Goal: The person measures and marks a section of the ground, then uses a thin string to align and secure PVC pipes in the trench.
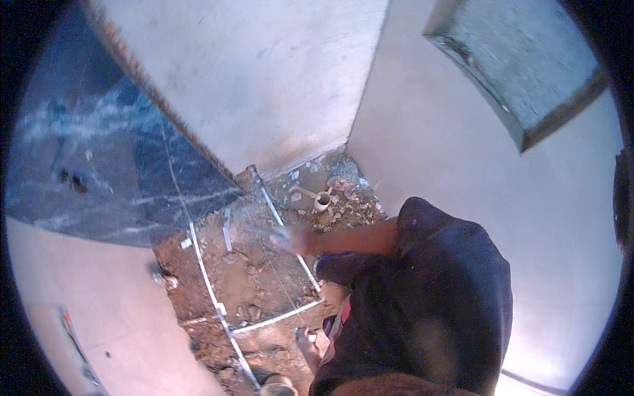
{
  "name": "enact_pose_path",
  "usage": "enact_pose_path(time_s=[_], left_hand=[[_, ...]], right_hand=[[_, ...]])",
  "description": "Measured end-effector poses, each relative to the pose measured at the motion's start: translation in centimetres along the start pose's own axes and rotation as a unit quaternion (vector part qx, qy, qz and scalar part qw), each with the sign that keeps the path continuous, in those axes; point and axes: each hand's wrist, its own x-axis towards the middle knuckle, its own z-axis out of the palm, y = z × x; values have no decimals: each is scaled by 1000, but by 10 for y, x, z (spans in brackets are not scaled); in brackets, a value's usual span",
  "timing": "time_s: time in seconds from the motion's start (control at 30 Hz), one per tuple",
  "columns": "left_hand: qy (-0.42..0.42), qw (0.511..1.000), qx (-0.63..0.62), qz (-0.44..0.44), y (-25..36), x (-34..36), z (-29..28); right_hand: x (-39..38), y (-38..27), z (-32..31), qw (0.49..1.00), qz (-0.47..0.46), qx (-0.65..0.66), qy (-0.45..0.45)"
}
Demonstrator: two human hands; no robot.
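Note:
My right arm reaches left across a dug-up patch of floor. The right hand, smeared by motion, seems closed round a slim light-grey tool whose kind I cannot make out. It is above the right side of a white pipe frame lying on the earth. Lower down, my left hand is closed on a small white object, partly hidden by the fingers. A thin string runs over the soil between the two hands. My dark shirt covers the lower right.
A pale round pipe fitting stands among rubble in the corner. A short white strip lies inside the frame. Dark marbled panelling covers the left wall; plain walls rise behind and right. A round container shows at the bottom.

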Motion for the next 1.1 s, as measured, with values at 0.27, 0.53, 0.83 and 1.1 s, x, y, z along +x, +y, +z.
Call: enact_pose_path(time_s=[0.27,0.53,0.83,1.1], left_hand=[[-138,945,267,127,56,-50,79],[-188,838,395,326,96,-76,97],[-216,729,562,326,97,8,57],[-219,680,601,359,108,36,95]], right_hand=[[-58,-86,-265,960,53,-71,267],[-178,-37,-489,742,241,-402,479],[-244,-23,-595,682,385,-390,484],[-247,43,-643,684,397,-376,482]])
